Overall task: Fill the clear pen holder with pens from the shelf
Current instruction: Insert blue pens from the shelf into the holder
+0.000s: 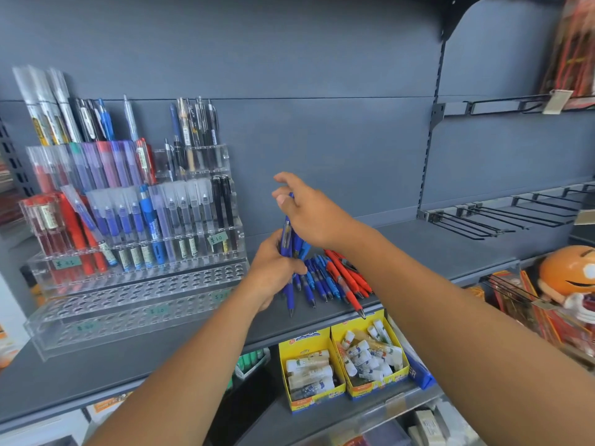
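Shelf (434, 249): clear pen holder (128, 304) at left, front rows vacant; loose pens (338, 278) piled beside it. My left hand (273, 272) clutches a blue bundle (288, 239); right hand (309, 214) pinches its top. I judge pulling one pen could loosen the rest.

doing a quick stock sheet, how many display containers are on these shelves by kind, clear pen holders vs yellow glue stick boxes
clear pen holder: 1
yellow glue stick boxes: 2
total: 3
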A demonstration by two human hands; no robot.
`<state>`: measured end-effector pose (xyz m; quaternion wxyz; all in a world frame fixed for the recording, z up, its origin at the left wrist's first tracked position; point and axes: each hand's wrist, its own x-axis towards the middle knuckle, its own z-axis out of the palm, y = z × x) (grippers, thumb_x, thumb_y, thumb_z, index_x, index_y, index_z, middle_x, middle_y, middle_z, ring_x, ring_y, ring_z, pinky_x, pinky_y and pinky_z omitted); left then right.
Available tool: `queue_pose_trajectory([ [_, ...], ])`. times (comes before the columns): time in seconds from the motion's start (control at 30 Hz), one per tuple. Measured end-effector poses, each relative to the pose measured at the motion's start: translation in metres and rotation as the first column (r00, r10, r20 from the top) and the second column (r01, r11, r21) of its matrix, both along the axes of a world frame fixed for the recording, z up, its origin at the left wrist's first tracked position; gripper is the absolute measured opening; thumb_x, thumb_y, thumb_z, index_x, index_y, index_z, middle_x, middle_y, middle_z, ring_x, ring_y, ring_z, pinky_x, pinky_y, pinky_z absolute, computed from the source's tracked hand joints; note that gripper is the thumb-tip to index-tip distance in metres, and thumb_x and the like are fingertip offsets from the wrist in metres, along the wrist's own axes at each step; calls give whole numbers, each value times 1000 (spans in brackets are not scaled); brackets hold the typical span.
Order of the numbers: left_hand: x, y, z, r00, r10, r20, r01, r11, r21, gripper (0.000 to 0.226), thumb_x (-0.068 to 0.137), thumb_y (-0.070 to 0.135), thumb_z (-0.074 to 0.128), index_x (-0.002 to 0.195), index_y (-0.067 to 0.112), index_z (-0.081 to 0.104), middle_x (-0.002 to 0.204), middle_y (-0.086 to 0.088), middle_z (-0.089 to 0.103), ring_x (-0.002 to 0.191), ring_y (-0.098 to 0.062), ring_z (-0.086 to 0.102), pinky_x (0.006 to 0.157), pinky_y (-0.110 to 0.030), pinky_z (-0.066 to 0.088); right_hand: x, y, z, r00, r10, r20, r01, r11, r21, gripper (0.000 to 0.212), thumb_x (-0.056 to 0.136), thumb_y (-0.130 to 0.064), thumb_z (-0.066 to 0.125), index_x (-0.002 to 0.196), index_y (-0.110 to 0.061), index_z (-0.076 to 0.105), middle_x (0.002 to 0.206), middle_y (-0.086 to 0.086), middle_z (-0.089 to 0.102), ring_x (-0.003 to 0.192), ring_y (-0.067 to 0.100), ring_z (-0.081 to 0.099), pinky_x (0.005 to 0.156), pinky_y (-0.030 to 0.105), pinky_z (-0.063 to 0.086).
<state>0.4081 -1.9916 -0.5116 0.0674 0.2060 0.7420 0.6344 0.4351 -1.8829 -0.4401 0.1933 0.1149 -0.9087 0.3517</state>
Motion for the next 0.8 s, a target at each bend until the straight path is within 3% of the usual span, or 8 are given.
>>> queue_pose_trajectory([
  [0.13,-2,-2,0,1000,-11,-1,11,1000,-22,48,71,-17,65,99,21,59,98,-3,69,92,-22,64,73,-34,52,-1,-6,-14,999,-21,24,18,994,109,45,106,-25,35,150,-17,29,150,4,43,135,20,43,108,36,36],
  [0.23,-2,-3,-1,999,-12,-41,10,999,-47,42,76,-13,60,108,14,62,98,-6,73,94,-22,69,82,-39,59,2,-10,-25,999,-44,5,43,981,187,44,105,-27,37,148,-18,34,158,1,31,148,15,20,114,42,30],
  [0.37,6,0,-1,993,-7,-114,6,1000,-10,19,95,8,53,100,24,62,90,2,72,84,-8,70,65,-21,58,6,-11,-36,995,-62,-75,81,957,278,39,104,-28,39,142,-18,43,160,-8,24,149,4,4,114,40,28],
  [0.43,8,1,-3,994,5,-113,-5,1000,2,19,93,7,56,105,20,63,89,2,72,81,-7,70,63,-21,57,7,-10,-36,994,-77,-75,92,973,214,38,104,-30,40,139,-20,48,160,-8,25,149,5,8,116,42,28],
  [0.57,11,-4,-4,994,28,-102,-26,999,30,26,79,-8,61,93,14,59,79,-9,67,73,-21,64,70,-40,56,17,-10,-25,987,-116,-107,131,979,155,40,104,-40,36,137,-22,51,154,-4,40,141,16,36,109,43,35],
  [0.63,13,-10,-4,991,61,-119,-56,997,43,31,76,-10,60,89,17,52,80,-17,60,69,-24,57,69,-47,53,22,-12,-15,969,-191,-159,215,965,150,39,105,-43,31,132,-23,51,131,-1,58,122,23,51,92,40,42],
  [0.7,18,-19,-3,988,79,-131,-72,996,57,33,78,-8,59,92,21,49,88,-24,59,69,-25,56,68,-47,52,24,-15,-6,944,-265,-195,293,947,133,38,105,-41,30,132,-23,51,104,-2,62,109,27,56,79,35,39],
  [0.8,27,-37,1,986,69,-152,-55,994,94,31,79,-2,62,97,21,49,94,-28,60,67,-23,57,66,-42,51,25,-22,1,924,-336,-184,370,909,195,40,104,-33,36,141,-24,46,128,3,61,119,27,54,84,35,39],
])
